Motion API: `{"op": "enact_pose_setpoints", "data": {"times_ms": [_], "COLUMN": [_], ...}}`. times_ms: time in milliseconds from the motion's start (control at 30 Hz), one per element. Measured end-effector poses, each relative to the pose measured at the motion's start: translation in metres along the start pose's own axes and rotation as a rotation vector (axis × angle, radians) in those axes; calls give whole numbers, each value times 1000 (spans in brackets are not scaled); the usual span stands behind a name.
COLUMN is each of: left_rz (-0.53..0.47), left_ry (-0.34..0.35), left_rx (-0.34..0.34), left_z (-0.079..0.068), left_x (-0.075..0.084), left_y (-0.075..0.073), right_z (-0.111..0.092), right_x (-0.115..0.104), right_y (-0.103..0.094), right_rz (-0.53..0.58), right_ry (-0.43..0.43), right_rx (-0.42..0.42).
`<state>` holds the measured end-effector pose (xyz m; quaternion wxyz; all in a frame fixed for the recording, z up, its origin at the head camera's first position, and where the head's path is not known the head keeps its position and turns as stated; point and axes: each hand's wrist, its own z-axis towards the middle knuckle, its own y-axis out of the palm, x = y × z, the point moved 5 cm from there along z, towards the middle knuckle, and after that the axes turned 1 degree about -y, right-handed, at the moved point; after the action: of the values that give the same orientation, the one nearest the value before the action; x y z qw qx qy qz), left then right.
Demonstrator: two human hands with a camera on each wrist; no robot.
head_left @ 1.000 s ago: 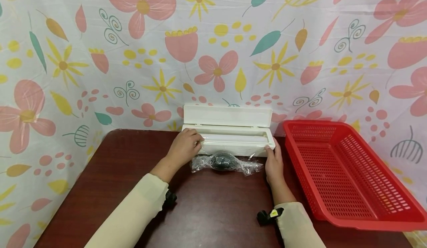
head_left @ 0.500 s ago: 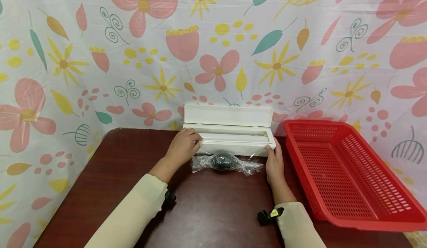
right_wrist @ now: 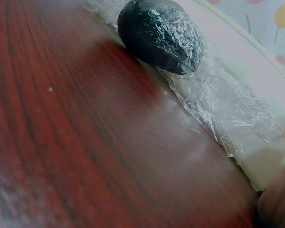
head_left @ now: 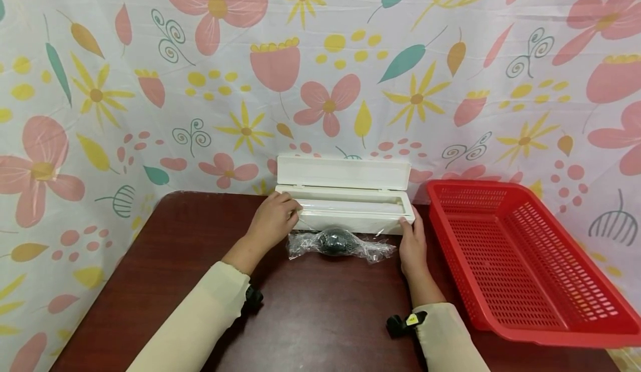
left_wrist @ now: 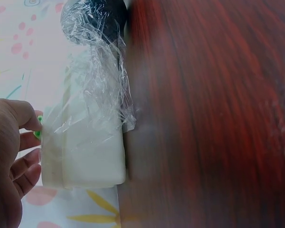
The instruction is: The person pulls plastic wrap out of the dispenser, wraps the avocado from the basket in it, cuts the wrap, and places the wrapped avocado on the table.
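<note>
A long white cling film dispenser [head_left: 350,224] stands at the table's back with its lid [head_left: 343,173] raised and a white roll [head_left: 350,207] inside. My left hand [head_left: 274,216] is at its left end, thumb and index finger pinching a small green slide cutter [left_wrist: 38,127] on the box's edge. The other left fingers are bent beside the box. My right hand [head_left: 413,244] holds the right end, thumb on the front corner. In front of the box lies a dark oval fruit, like an avocado [head_left: 336,242], wrapped in crumpled clear film [right_wrist: 218,102] spread out on both sides.
A red plastic basket [head_left: 450,249] with slotted walls stands to the right, close beside my right hand. Behind the dark wooden table [head_left: 320,311] hangs a flower-patterned cloth [head_left: 320,55], right up against the raised lid.
My left hand has slid slightly left along the dispenser's edge. The right hand, the dispenser and the wrapped avocado look the same.
</note>
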<state>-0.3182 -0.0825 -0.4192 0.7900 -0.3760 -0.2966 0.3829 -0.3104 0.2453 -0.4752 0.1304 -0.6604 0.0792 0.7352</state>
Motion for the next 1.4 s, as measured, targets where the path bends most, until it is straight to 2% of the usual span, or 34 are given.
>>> {"op": "enact_pose_setpoints", "data": {"times_ms": [400,767,1067,1400], "left_rz": [7,6,2,-14], "left_ry": [-6,-37,-28,-34], "left_rx": [9,-13,17,23], "left_z": [-2,-4,-6,-9], "left_x": [-3,-7,-11,-16], "left_y": [-2,-1,-4,-5], "right_z": [2,3,15,1], "right_x": [2,4,27,1], "right_y": [0,-1,-3,1], "right_rz": [-2,-2,0,8], "right_ry": [4,17,34,7], "right_rx": [-7,-8,2,-8]}}
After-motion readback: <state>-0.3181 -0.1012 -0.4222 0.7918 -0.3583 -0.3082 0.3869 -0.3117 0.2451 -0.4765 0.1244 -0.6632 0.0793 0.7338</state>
